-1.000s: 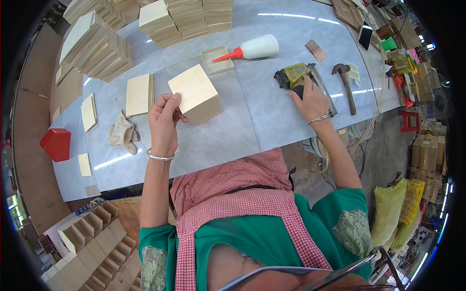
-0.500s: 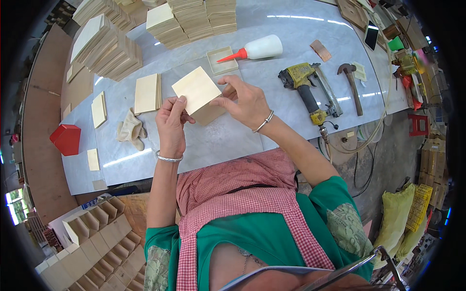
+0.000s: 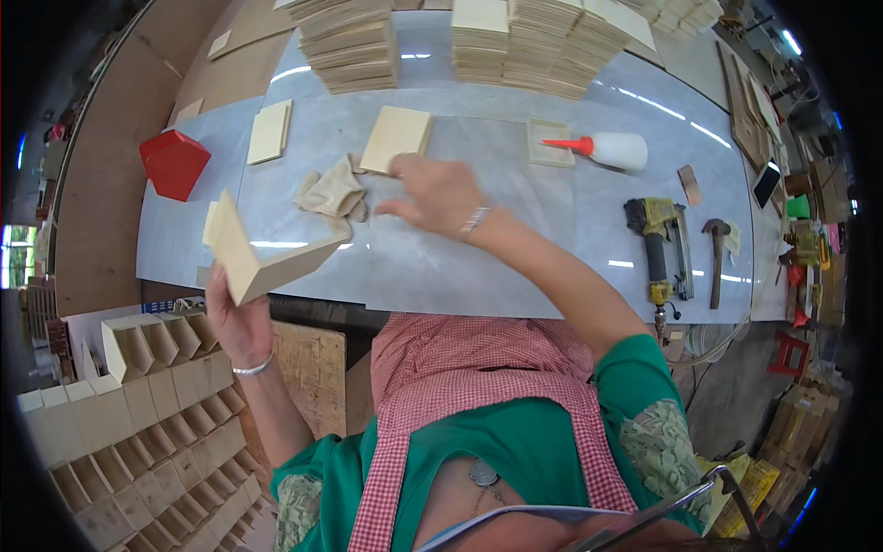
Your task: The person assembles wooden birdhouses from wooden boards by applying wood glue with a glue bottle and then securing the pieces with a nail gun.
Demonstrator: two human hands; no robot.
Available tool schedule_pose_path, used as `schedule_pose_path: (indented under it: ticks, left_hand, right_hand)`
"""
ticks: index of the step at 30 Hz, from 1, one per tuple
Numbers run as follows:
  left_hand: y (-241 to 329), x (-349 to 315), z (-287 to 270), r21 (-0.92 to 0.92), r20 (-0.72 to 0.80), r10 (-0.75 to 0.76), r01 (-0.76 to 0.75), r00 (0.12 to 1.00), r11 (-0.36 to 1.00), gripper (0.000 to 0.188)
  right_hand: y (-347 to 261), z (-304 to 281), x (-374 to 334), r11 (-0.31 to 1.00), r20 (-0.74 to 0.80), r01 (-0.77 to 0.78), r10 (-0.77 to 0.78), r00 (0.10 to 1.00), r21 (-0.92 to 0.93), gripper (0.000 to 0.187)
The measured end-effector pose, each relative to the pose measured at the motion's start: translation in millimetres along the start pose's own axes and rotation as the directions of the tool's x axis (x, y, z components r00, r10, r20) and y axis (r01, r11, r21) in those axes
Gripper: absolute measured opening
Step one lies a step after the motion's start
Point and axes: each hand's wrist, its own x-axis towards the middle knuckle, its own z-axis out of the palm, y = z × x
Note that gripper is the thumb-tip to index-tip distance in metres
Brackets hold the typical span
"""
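Observation:
My left hand [image 3: 241, 322] grips a V-shaped piece of joined wooden panels [image 3: 243, 262] by its lower corner, just past the table's front left edge. My right hand [image 3: 437, 195] is over the table, palm down, thumb and fingers apart and slightly blurred. Its fingertips are at the near edge of a small stack of thin wooden panels [image 3: 395, 138]; contact is hard to tell. A crumpled cloth glove [image 3: 333, 190] lies left of that hand. Farther left are a smaller pair of panels [image 3: 269, 132] and a red pentagonal block [image 3: 175, 166].
A white bottle with a red nozzle [image 3: 618, 150] rests its tip on a shallow tray [image 3: 549, 156]. Rightward lie a nail gun [image 3: 656, 244] and a hammer [image 3: 716, 258]. Tall panel stacks [image 3: 345, 46] line the back. Assembled wooden boxes [image 3: 138, 350] stand in rows at lower left.
My right hand has let go of the wooden piece and moved to the small panel stack. My left hand has carried the piece left, toward the table's edge. The view has turned left.

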Motion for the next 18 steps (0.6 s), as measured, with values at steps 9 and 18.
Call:
schedule_pose_path:
  ticks: [9,18]
  left_hand:
    - [4.9,-0.7,-39.8,-0.071,-0.139,0.034,-0.044,0.99,0.997,0.023]
    - [-107.6,17.4,24.4,-0.485,0.378,-0.317,0.477,0.87,0.733,0.023]
  right_hand:
    - [-34.2,92.1,44.3,0.907,0.409,0.32,-0.192,0.892,-0.274,0.02]
    - [-14.7,-28.1,-71.1,0.345,0.257,-0.362,0.314,0.914,0.866,0.027]
